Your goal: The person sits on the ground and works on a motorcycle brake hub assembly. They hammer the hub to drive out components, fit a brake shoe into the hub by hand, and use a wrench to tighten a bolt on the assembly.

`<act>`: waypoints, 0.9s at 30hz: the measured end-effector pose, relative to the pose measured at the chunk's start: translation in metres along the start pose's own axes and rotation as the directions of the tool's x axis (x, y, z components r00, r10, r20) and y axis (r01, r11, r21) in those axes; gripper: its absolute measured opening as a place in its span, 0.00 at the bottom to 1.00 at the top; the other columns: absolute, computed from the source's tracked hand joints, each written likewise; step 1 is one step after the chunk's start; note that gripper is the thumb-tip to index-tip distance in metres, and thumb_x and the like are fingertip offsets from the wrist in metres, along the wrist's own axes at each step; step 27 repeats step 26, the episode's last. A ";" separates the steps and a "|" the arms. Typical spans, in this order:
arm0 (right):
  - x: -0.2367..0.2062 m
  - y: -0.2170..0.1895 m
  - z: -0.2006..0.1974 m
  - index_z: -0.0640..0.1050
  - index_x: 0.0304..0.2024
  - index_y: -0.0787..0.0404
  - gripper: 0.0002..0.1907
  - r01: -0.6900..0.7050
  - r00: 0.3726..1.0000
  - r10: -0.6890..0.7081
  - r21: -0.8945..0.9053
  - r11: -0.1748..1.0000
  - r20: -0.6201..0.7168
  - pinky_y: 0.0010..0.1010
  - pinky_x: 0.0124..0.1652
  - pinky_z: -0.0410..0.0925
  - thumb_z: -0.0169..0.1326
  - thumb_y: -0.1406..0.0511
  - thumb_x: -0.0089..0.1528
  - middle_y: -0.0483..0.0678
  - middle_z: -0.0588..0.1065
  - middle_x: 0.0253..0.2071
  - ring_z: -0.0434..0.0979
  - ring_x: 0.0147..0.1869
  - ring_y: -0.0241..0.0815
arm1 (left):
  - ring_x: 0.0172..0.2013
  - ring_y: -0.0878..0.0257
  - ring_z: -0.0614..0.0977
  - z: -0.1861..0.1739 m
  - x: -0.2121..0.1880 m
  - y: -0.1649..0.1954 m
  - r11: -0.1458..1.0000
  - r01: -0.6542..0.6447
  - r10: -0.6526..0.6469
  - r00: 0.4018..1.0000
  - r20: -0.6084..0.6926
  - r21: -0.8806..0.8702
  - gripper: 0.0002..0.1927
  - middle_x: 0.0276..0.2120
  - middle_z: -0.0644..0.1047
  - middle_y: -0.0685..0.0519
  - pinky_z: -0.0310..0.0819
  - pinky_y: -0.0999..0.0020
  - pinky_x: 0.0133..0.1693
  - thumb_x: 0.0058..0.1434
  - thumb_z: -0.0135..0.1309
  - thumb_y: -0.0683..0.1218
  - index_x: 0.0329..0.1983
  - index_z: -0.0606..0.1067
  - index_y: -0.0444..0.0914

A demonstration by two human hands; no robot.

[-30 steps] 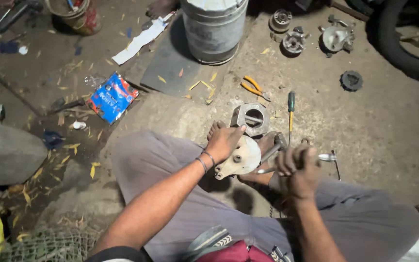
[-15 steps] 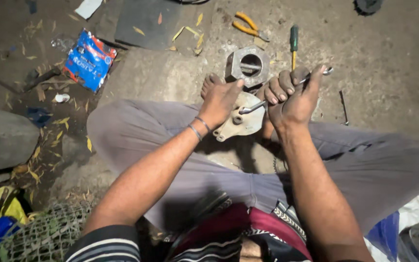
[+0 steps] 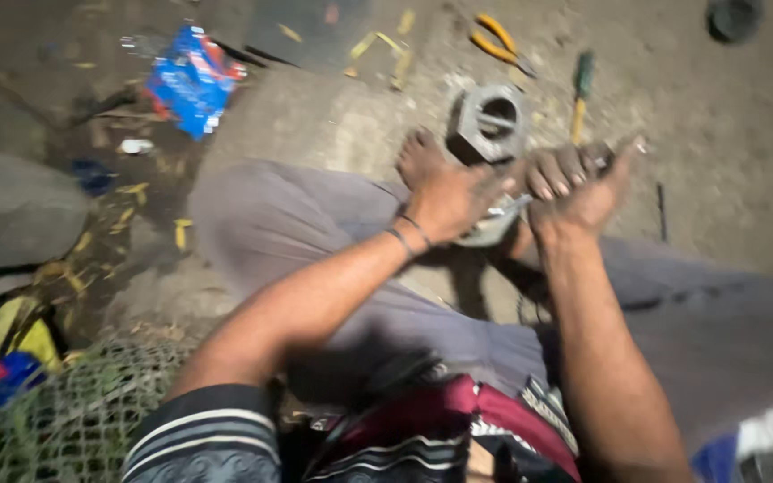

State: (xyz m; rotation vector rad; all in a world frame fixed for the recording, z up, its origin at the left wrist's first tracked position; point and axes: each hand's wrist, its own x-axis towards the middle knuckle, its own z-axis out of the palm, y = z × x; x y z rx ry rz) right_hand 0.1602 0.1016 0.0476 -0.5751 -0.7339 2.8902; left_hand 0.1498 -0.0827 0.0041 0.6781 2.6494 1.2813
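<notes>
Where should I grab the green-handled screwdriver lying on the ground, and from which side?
Grip the screwdriver by its green handle at the far end, coming down from above. It lies flat and alone on the ground, shaft pointing toward the right hand, clear of the pliers on its left.

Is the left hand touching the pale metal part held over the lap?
Touching. The head view shows the left hand pressed flat on top of the pale metal part, covering most of it, with no gap visible despite the motion blur.

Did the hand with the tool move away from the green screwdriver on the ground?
No. The right hand is just below the green screwdriver, beside the metal block, as before.
</notes>
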 end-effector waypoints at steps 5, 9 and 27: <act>-0.041 0.042 0.030 0.65 0.25 0.54 0.23 0.408 0.830 -0.074 -0.512 0.756 0.552 0.34 0.28 0.56 0.56 0.49 0.64 0.43 0.62 0.22 0.62 0.26 0.42 | 0.37 0.41 0.84 0.044 0.016 -0.050 0.987 0.159 -0.156 0.982 0.103 -0.019 0.27 0.34 0.82 0.41 0.75 0.46 0.42 0.73 0.38 0.65 0.44 0.81 0.44; -0.080 0.096 0.046 0.68 0.25 0.58 0.18 0.925 0.380 0.353 -0.361 -0.122 0.855 0.45 0.35 0.62 0.64 0.60 0.42 0.51 0.69 0.30 0.71 0.36 0.55 | 0.47 0.35 0.81 0.067 0.025 -0.094 0.899 0.301 -0.198 0.927 -0.318 0.318 0.46 0.45 0.79 0.30 0.72 0.41 0.49 0.57 0.39 0.77 0.53 0.72 0.31; -0.040 -0.032 0.006 0.59 0.25 0.56 0.34 0.043 0.952 -0.019 -0.072 0.996 0.307 0.31 0.31 0.54 0.38 0.40 0.75 0.42 0.54 0.18 0.55 0.22 0.37 | 0.27 0.50 0.81 -0.029 0.005 0.002 0.908 0.107 -0.133 0.990 -0.037 -0.405 0.29 0.23 0.78 0.41 0.72 0.57 0.35 0.71 0.44 0.63 0.38 0.80 0.34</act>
